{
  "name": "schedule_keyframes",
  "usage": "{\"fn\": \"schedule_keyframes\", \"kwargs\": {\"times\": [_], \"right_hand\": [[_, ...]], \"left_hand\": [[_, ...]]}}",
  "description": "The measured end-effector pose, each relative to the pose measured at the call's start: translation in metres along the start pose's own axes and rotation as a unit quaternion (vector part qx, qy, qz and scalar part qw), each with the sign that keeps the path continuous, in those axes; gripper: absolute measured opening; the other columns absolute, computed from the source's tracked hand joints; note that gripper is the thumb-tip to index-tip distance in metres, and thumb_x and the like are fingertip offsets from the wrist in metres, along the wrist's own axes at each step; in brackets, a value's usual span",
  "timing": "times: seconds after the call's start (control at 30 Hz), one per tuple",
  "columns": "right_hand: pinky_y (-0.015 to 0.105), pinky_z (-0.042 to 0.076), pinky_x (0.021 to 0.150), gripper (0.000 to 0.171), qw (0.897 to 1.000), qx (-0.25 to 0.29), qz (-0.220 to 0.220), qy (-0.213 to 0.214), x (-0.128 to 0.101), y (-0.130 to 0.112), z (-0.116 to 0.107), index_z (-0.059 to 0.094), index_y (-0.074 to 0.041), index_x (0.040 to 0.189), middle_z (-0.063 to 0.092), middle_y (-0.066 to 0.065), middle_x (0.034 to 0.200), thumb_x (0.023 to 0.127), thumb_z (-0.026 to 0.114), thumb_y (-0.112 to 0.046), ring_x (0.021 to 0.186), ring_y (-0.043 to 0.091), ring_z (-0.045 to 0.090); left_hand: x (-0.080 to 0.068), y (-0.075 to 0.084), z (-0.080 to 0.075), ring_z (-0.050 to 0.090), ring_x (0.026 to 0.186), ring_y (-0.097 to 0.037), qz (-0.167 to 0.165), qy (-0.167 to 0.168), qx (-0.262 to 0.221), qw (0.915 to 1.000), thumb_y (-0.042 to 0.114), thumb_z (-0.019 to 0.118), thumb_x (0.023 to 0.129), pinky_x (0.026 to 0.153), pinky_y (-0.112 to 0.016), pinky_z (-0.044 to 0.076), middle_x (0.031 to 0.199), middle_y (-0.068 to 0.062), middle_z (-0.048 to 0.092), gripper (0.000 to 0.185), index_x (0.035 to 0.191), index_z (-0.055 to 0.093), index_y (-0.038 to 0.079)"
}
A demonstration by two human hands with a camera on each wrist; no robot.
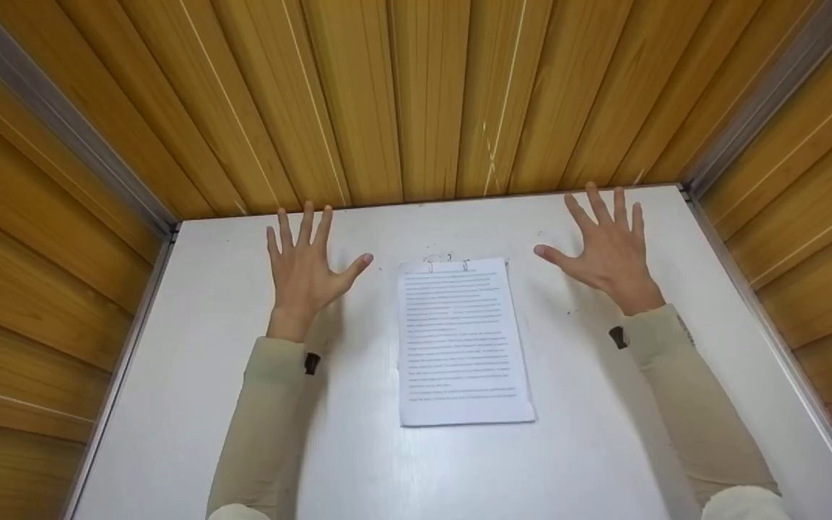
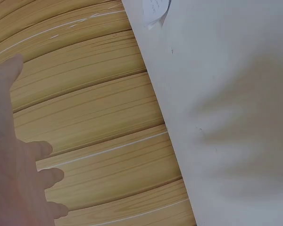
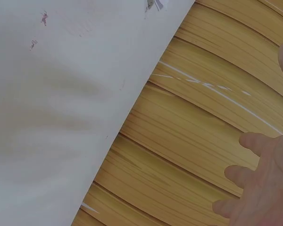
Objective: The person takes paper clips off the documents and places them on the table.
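Left hand (image 1: 305, 261) spread, right hand (image 1: 607, 249) (spread), paper (image 1: 461, 339) between

White table (image 1: 192, 404) (wooden panel walls (image 1: 401, 94) around).

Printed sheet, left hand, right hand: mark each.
printed sheet (image 1: 461, 339), head view, middle of the text block.
left hand (image 1: 305, 273), head view, back of the hand.
right hand (image 1: 609, 253), head view, back of the hand.

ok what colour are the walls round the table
Honey-yellow wood-grain panels with thin pale lines between them, around the white table; clearest in the head view.
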State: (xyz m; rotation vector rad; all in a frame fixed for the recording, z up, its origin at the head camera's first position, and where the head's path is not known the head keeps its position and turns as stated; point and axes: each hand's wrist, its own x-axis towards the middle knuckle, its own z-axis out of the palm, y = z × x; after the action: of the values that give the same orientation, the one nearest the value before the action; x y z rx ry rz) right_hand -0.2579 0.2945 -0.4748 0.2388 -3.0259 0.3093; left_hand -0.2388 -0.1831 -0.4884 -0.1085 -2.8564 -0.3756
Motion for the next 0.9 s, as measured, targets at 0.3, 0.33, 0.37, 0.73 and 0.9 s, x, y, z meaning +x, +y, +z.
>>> {"fn": "schedule_keyframes", "kwargs": {"times": [0.3,0.33,0.37,0.73,0.9], "right_hand": [[0.074,0.008,0.125,0.103,0.994,0.112,0.001,-0.015,0.0,-0.004,0.015,0.024,-0.017,0.171,0.011,0.017,0.18,0.096,0.053,-0.081,0.163,0.052,0.006],[0.074,0.01,0.125,0.102,0.991,0.133,0.003,-0.02,0.0,-0.005,0.016,0.024,-0.017,0.171,0.013,0.017,0.18,0.097,0.053,-0.08,0.163,0.051,0.008],[0.074,0.011,0.125,0.101,0.988,0.153,0.006,-0.026,0.001,-0.005,0.017,0.024,-0.017,0.171,0.014,0.017,0.179,0.097,0.053,-0.079,0.163,0.05,0.01],[0.062,0.033,0.123,0.087,0.951,0.301,0.034,-0.054,0.004,-0.017,0.033,0.031,-0.004,0.167,0.034,0.024,0.17,0.104,0.061,-0.058,0.156,0.046,0.034],[0.057,0.041,0.12,0.075,0.935,0.346,0.054,-0.06,0.007,-0.023,0.045,0.037,0.0,0.162,0.045,0.025,0.163,0.107,0.063,-0.044,0.15,0.046,0.045]], "left_hand": [[-0.003,0.008,0.021,0.008,0.164,-0.05,0.0,-0.001,-0.06,0.9982,0.086,0.052,0.09,0.129,-0.068,0.008,0.178,-0.013,0.024,0.104,0.169,0.034,0.019],[-0.004,0.01,0.024,0.01,0.163,-0.051,-0.003,-0.005,-0.077,0.997,0.084,0.053,0.091,0.129,-0.068,0.01,0.177,-0.014,0.026,0.103,0.169,0.034,0.019],[-0.004,0.012,0.027,0.013,0.163,-0.051,-0.006,-0.009,-0.094,0.9955,0.082,0.054,0.092,0.128,-0.068,0.011,0.176,-0.015,0.028,0.101,0.168,0.035,0.018],[-0.006,0.029,0.05,0.033,0.159,-0.036,-0.063,-0.061,-0.278,0.9566,0.067,0.055,0.103,0.128,-0.058,0.028,0.172,-0.013,0.036,0.083,0.166,0.039,0.015],[-0.008,0.031,0.062,0.039,0.155,-0.04,-0.087,-0.088,-0.35,0.9287,0.061,0.054,0.107,0.125,-0.055,0.034,0.168,-0.016,0.041,0.078,0.164,0.04,0.01]]}}
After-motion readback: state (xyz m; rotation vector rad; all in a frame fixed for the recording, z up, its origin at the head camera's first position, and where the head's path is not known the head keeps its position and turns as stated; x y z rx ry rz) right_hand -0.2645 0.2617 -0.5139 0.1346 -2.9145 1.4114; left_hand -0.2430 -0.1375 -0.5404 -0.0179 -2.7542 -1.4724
